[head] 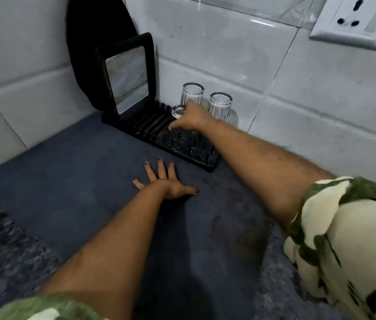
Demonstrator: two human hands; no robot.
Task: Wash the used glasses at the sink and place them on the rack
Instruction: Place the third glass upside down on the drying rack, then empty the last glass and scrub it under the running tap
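Held glass (178, 111) is over the black rack (205, 155), near its middle, in front of the back-left glass. Only its round end shows, facing up and a bit toward the camera; the body is hidden behind the hand, so the long axis looks roughly vertical with a slight tilt, and I can't tell whether it touches the rack. Right hand (190, 118) grips it from the right side, fingers curled round the body, thumb low toward the rack.

2 more glasses stand upside down and upright at the rack's back edge by the wall: back-left glass (192, 93) and back-right glass (219, 105), close together, not touching as far as visible.

A black tray (126, 75) with a reflective centre stands on edge in the rack's left slots. A round black pan (94, 38) leans against the wall behind it.

Left hand (164, 181) lies flat on the dark counter (67, 181), fingers spread and straight, holding nothing, just in front of the rack.

White tiles (297, 88) behind; socket (353, 19) upper right.
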